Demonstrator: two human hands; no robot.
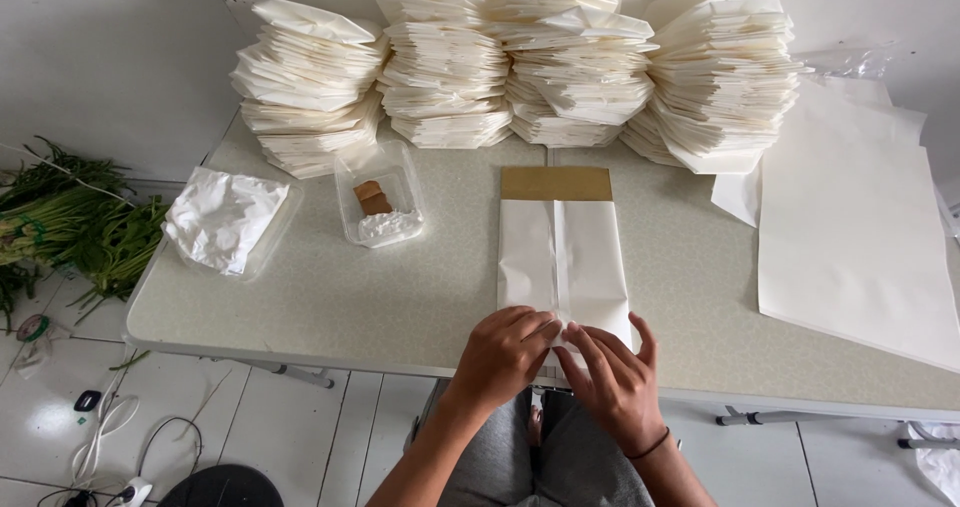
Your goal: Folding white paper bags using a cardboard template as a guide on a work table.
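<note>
A speckled pale surface (330,307) stands against a white wall, folded paper stacks (520,57) along its far edge. At the near edge, left hand (505,352) and right hand (615,377) pinch fingers together on the white paper sheet (562,267), apparently mid-fold; creasing its bottom end looks next

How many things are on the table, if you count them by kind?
Stacks of folded white paper: 4
Clear plastic tubs: 2
Pile of flat white sheets: 1
Folded white paper over a brown board, both hands pinching its near edge: 1
Total: 8
</note>
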